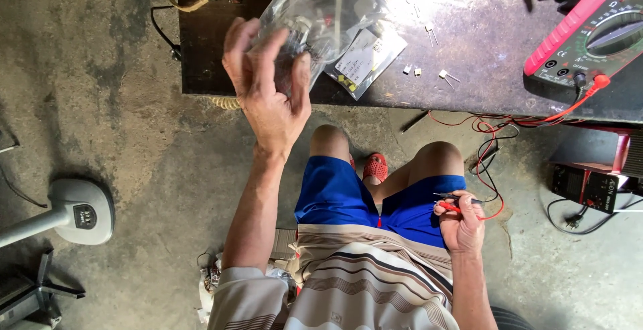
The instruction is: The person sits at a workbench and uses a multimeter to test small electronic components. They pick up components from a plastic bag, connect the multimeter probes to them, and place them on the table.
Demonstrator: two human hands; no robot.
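the left hand (pixel 268 95) is lifting a clear plastic bag (pixel 321 15) of small electronic parts off the near edge of the dark bench (pixel 469 35). its grip is clenched on the bag's lower end, thumb and fingers pinching the film so that it is bunching between them. the bag is hanging over the bench's near left corner, its bottom in the hand and its free end reaching up and to the right, away from the person; the long axis is running on that slant, from lower left to upper right. a flatter packet with a white label (pixel 365 58) is lying just beside it on the bench, touching or nearly touching its lower edge.

the right hand (pixel 461 223) is resting low over the blue shorts (pixel 348 189), its grip closed around the red and black meter probes (pixel 455 203), which are pointing left across the lap. their leads (pixel 492 136) are trailing up to the red multimeter (pixel 589 28) at the bench's far right.

judging by this, the step in hand is picking up or sorting through the bag of parts while the probes are being kept ready. opening the bag looks awkward one-handed, so the next move is likely calling for a freed right hand or a steadying on the bench. loose components (pixel 445 75) are lying scattered near the middle.
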